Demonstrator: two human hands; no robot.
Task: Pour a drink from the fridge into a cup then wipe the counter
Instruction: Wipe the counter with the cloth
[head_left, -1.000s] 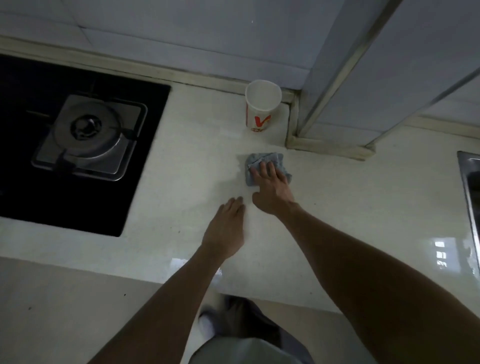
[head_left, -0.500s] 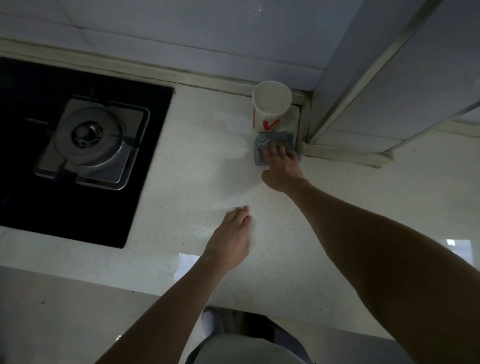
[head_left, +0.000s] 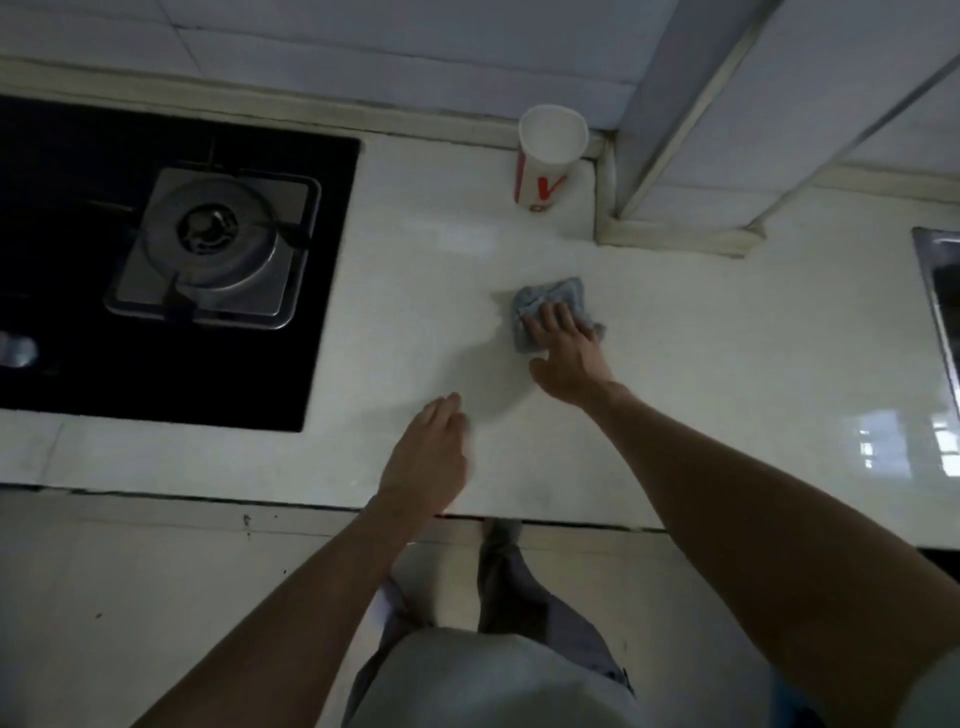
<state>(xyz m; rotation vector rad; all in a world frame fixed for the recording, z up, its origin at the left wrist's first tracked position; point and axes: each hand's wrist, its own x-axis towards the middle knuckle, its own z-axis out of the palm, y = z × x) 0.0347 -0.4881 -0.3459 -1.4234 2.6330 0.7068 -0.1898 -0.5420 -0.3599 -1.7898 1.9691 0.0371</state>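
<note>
My right hand (head_left: 563, 358) lies flat on the grey cloth (head_left: 550, 299), fingers straight and pressing it to the counter (head_left: 727, 338), curled round nothing; the bunched cloth's longer side runs across me; the cup (head_left: 545, 156) stands beyond it by the wall, apart from it; what looks like a damp patch (head_left: 483, 384) lies just left of the cloth, toward my left hand (head_left: 426, 462), which rests open and empty; I judge the next stroke goes leftward.

Home kitchen: black glass gas hob (head_left: 171, 260) set in white stone counter (head_left: 727, 338), steel sink (head_left: 940, 291) at right edge, tiled wall (head_left: 363, 41).
</note>
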